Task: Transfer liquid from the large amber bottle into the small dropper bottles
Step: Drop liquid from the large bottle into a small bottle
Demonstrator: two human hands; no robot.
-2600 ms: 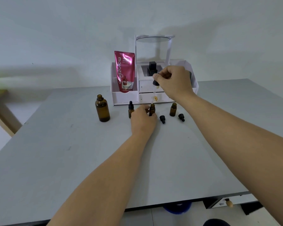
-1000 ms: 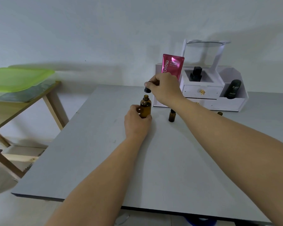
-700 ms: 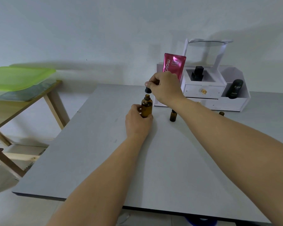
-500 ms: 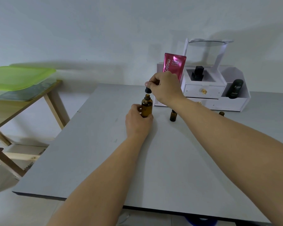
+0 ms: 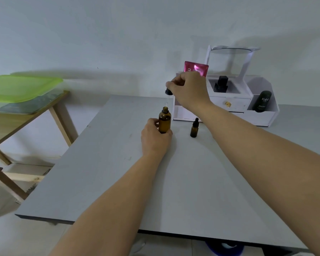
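The large amber bottle [image 5: 164, 120] stands uncapped on the grey table [image 5: 174, 182]. My left hand [image 5: 154, 138] grips its lower part from the near side. My right hand [image 5: 189, 91] pinches a dropper [image 5: 168, 93] by its black bulb, with the glass tube hanging just above the bottle's mouth. One small amber dropper bottle [image 5: 194, 128] with its black cap on stands to the right of the large bottle. Any other small bottles are hidden behind my right forearm.
A white organiser [image 5: 262, 117] with drawers stands at the table's far side, holding a pink tube [image 5: 197, 68], a black bottle [image 5: 220, 84] and a dark tube [image 5: 262, 101]. A wooden side table [image 5: 26, 115] with a green lid [image 5: 20, 87] stands to the left.
My right hand has lifted the dropper up out of the large bottle's neck; its tip now hangs just above the mouth. My left hand stays on the bottle.
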